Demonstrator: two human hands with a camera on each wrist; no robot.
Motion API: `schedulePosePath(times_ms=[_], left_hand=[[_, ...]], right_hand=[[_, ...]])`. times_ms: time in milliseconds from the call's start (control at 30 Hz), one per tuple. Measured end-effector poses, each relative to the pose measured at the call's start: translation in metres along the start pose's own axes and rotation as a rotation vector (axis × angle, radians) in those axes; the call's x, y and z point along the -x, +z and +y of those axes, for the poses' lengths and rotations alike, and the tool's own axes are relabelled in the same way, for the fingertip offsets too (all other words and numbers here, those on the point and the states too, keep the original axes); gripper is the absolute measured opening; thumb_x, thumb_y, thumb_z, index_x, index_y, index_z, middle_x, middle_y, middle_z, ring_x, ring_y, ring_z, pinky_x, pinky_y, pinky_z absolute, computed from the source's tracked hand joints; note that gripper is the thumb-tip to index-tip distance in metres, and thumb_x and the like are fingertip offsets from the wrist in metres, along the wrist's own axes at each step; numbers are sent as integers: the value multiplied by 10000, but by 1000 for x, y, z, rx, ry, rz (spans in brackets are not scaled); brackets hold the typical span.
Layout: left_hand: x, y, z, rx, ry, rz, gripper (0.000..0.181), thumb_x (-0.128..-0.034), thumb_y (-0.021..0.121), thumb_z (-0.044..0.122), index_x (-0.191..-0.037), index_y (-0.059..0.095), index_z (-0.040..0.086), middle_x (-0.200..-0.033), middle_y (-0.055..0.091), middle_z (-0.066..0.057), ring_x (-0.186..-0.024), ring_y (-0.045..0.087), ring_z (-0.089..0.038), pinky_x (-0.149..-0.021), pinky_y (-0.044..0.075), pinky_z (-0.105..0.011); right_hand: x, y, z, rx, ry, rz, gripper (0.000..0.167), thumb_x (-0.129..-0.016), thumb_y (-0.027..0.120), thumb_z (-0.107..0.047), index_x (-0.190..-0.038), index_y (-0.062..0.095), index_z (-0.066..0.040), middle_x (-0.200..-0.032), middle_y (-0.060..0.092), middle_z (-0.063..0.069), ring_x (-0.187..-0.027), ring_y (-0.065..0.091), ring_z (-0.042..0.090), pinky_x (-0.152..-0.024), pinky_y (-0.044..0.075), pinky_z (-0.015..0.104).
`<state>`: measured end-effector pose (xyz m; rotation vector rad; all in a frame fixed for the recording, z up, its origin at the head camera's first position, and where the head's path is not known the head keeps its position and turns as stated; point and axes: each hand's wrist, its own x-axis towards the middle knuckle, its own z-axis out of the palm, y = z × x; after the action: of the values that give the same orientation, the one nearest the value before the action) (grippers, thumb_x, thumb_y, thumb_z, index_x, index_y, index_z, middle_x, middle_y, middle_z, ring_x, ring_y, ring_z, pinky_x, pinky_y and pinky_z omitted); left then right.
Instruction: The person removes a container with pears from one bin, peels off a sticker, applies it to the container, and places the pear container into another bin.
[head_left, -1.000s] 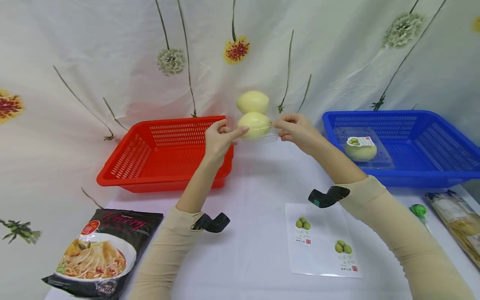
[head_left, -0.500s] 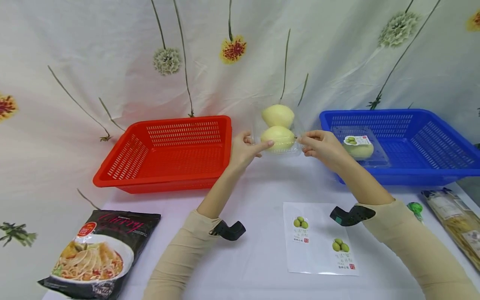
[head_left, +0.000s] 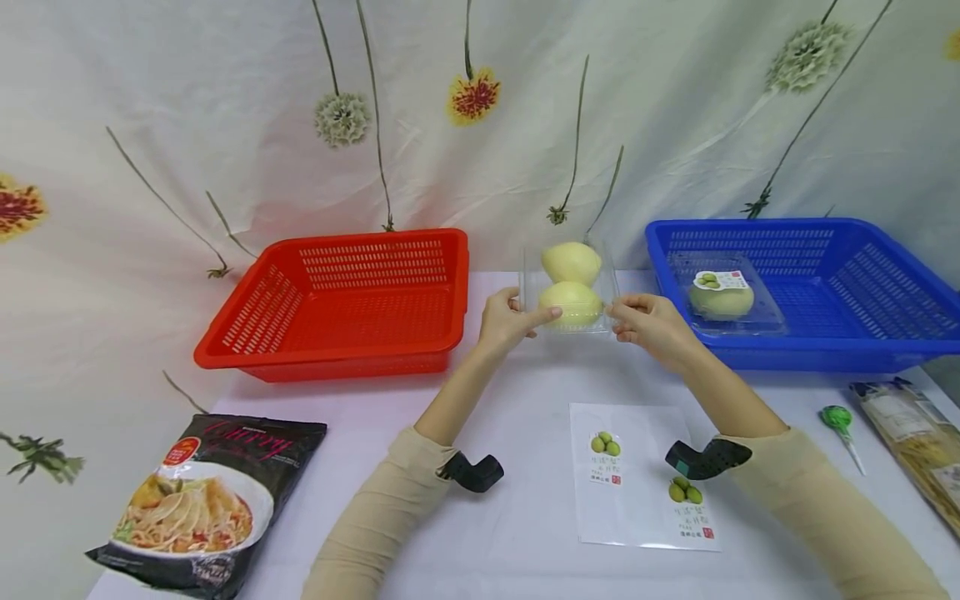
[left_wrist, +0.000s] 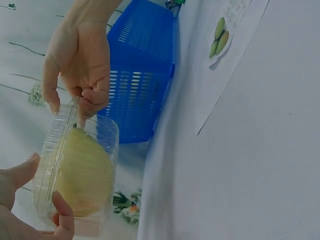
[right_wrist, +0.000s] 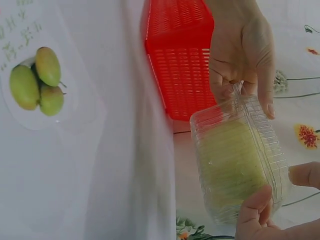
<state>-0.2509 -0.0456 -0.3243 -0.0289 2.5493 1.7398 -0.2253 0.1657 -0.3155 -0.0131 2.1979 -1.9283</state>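
Both hands hold a clear plastic clamshell box (head_left: 531, 279) up between the two baskets. Inside it, the head view shows two pale yellow fruits (head_left: 572, 263), one above the other; their exact kind is unclear. My left hand (head_left: 512, 321) grips the box's left side, its thumb over the near part. On the opposite side, my right hand (head_left: 651, 327) pinches the near right corner at the rim. In the left wrist view, the box (left_wrist: 87, 170) appears tilted, with my right hand (left_wrist: 82, 65) at its far end. The right wrist view shows the ribbed rim between my right thumb and fingers (right_wrist: 256, 205).
A red basket (head_left: 337, 363) stands left; a blue basket (head_left: 810, 357) on the right holds another boxed fruit (head_left: 722, 298) with a label. A sticker sheet (head_left: 630, 517), black noodle bag (head_left: 217, 500), green lollipop (head_left: 836, 418) and long food packet (head_left: 911, 442) lie on the table.
Both hands have carried the box rightward and lowered it toward the table between the baskets. Their hold on it looks much the same.
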Motion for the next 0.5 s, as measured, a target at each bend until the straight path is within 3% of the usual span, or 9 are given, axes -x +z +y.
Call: schedulePosePath(times_ms=[167, 400, 500], left_hand=[[3, 4, -9, -19, -1, -2, 804, -732, 807, 270, -1362, 421, -48, -914, 517, -106, -712, 680, -289, -725, 465, -297], [6, 7, -18, -29, -9, -2, 761, -737, 805, 264, -1323, 448, -65, -886, 512, -105, -709, 678, -298, -665, 466, -272], [6, 8, -22, -35, -13, -2, 782, -736, 806, 264, -1339, 433, -65, -918, 514, -117, -683, 676, -283, -704, 472, -283]], right_hand=[[0, 1, 10, 11, 19, -3, 492, -956, 515, -151, -1310, 329, 136, -1063, 439, 84, -752, 519, 43, -703, 486, 147], [1, 2, 22, -18, 14, -29, 471, -954, 497, -121, -1293, 323, 156, -1050, 438, 84, -759, 514, 51, -712, 481, 158], [1, 4, 26, -41, 21, -36, 465, -947, 505, -114, -1281, 328, 157, -1033, 443, 79, -753, 520, 53, -703, 481, 163]])
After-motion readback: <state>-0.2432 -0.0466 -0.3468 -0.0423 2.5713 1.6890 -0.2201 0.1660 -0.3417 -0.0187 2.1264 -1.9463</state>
